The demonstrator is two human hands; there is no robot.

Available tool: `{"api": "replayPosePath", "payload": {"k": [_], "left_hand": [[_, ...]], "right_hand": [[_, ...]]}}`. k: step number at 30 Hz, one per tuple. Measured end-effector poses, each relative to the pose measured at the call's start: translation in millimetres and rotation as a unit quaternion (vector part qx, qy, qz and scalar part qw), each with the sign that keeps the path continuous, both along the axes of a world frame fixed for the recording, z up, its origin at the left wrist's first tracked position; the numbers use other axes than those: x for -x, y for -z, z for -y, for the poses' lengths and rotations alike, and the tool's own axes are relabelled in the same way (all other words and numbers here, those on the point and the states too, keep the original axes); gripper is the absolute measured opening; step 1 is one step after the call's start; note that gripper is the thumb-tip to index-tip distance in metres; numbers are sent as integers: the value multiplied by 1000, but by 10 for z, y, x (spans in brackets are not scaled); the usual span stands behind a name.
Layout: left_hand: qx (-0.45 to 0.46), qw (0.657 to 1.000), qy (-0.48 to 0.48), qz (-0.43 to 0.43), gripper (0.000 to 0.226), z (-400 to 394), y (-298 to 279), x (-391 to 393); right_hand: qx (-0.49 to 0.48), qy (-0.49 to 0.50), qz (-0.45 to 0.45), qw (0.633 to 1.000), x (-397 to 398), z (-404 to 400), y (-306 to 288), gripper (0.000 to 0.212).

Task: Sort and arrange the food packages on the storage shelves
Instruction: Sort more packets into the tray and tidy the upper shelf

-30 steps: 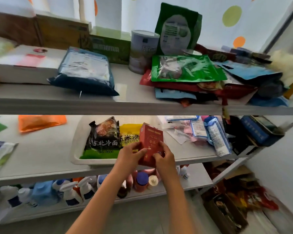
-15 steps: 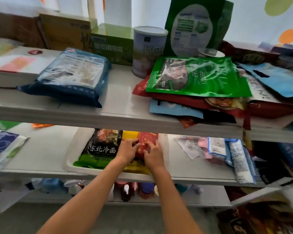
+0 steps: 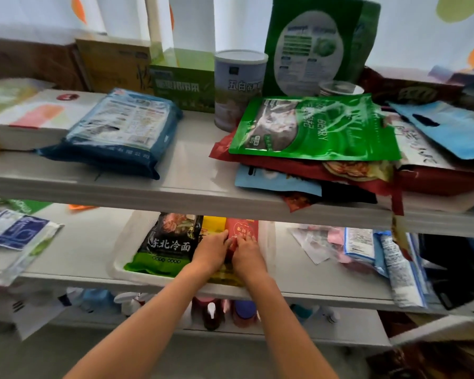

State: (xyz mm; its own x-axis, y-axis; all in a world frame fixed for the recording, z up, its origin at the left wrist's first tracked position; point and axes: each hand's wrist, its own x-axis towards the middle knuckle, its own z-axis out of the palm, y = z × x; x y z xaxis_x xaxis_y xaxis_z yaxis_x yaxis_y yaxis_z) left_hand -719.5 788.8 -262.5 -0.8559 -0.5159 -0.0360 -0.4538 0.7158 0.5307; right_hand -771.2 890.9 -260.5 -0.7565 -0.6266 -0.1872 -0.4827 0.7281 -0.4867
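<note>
tucking red packet (image 3: 242,231) upright into white tray (image 3: 126,251) beside yellow packet (image 3: 213,225), both hands (image 3: 231,254) pinching it. next, probably releasing and steadying it.

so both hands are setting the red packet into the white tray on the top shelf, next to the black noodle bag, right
Not the top shelf. The head view shows the white tray on the middle shelf, beneath the top one. The rest holds: the left hand and right hand are on the red packet, with the black noodle bag alongside in the tray.
</note>
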Motion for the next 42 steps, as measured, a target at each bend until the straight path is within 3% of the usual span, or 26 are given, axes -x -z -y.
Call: {"api": "replayPosePath", "payload": {"k": [7, 13, 17, 22, 27, 30, 35, 38, 42], "left_hand": [[159, 974, 134, -90, 39, -202, -290, -687], [186, 943, 208, -182, 59, -405, -868, -1043], [191, 910, 234, -285, 49, -592, -1397, -1186], [202, 882, 265, -333, 54, -687, -1834, -1177], [246, 862, 236, -374, 30, -590, -2278, -1052], [250, 873, 210, -363, 23, -460, -2464, -930], [250, 918, 161, -263, 42, -229, -2600, -719], [229, 937, 157, -212, 50, -217, -2640, -614], [237, 939, 177, -174, 55, -290, -2656, -511]], "right_hand": [[11, 1, -148, 989, -447, -354, -262, 54], [104, 69, -263, 957, -850, -737, -703, 37], [162, 95, -364, 912, -1007, -1001, -1194, 34], [183, 78, -414, 888, -926, -1105, -1818, 29], [210, 86, -464, 856, -776, -1094, -2370, 25], [135, 81, -438, 885, -604, -1053, -2684, 39], [-55, 93, -350, 931, -300, -1020, -2975, 69], [-31, 105, -287, 952, -192, -1065, -3022, 61], [62, 86, -289, 952, -215, -1148, -3007, 39]]}}
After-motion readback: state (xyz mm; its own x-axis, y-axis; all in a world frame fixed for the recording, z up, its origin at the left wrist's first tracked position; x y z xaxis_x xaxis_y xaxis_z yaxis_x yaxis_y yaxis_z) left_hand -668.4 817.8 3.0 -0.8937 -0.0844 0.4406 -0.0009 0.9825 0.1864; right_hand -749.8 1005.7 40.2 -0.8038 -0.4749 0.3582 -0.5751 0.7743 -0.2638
